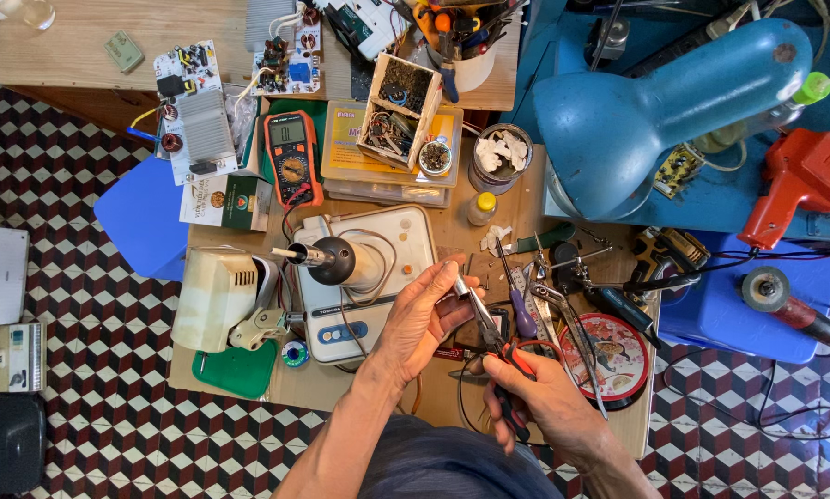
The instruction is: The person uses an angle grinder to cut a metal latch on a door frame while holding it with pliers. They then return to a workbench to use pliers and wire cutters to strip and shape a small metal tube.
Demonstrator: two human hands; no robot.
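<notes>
Below, a floor [82, 166] of small dark red, black and white cube-pattern tiles is seen, and on it a low wooden table [452, 231] crowded with repair things is placed. A second wooden surface [73, 46] with circuit boards [193, 111] is found at the top. An orange multimeter [292, 159] is laid near the table's far edge, beside a yellow flat box [350, 152] that carries an open cardboard box [399, 111] full of small parts. A white soldering station [378, 268] with a black-tipped holder [327, 259] is seen in the middle, and a cream-coloured device [221, 296] stands to its left. A large blue desk lamp [655, 111] hangs over the right side, next to an orange gun-shaped tool [803, 180]. A round decorated tin lid [613, 356] lies near the loose tools. The pliers [496, 346] are held above the near part of the table, between the two hands; their jaws are thin, grey and pointed, and the handles are black with red. The right hand [549, 402] is closed around the handles. The fingers [447, 286] of the left hand [419, 319] are pinched narrowly at the tip of the pliers, on something too small to be recognised.
</notes>
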